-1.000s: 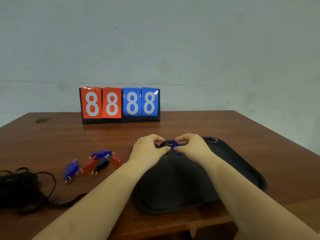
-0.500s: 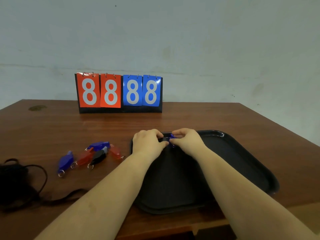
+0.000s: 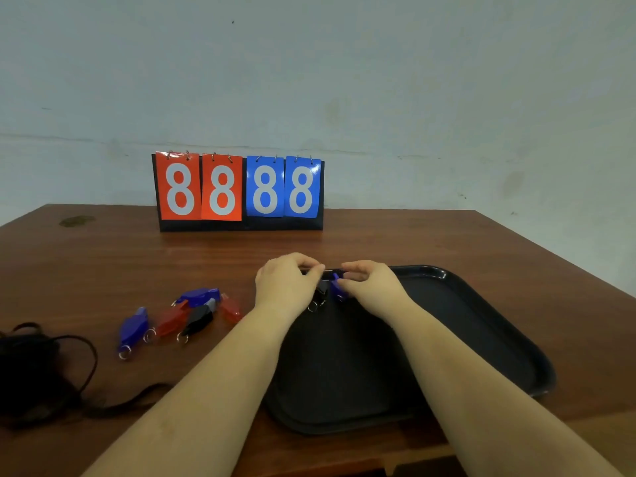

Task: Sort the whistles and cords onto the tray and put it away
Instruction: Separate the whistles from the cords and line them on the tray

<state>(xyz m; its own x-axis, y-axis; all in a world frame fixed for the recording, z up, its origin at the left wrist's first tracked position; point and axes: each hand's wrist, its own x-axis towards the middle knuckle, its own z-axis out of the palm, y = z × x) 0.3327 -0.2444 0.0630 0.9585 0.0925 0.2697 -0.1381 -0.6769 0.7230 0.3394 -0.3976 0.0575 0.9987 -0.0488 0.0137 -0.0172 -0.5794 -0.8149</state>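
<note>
Lining whistles along tray [image 3: 481,304] far edge: left hand [image 3: 285,284] pinches black whistle [image 3: 321,292], right hand [image 3: 371,284] pinches blue whistle [image 3: 336,290].

Bare room: wooden table [image 3: 413,242], flip scoreboard [image 3: 239,191], plain stained wall [image 3: 378,80].
</note>
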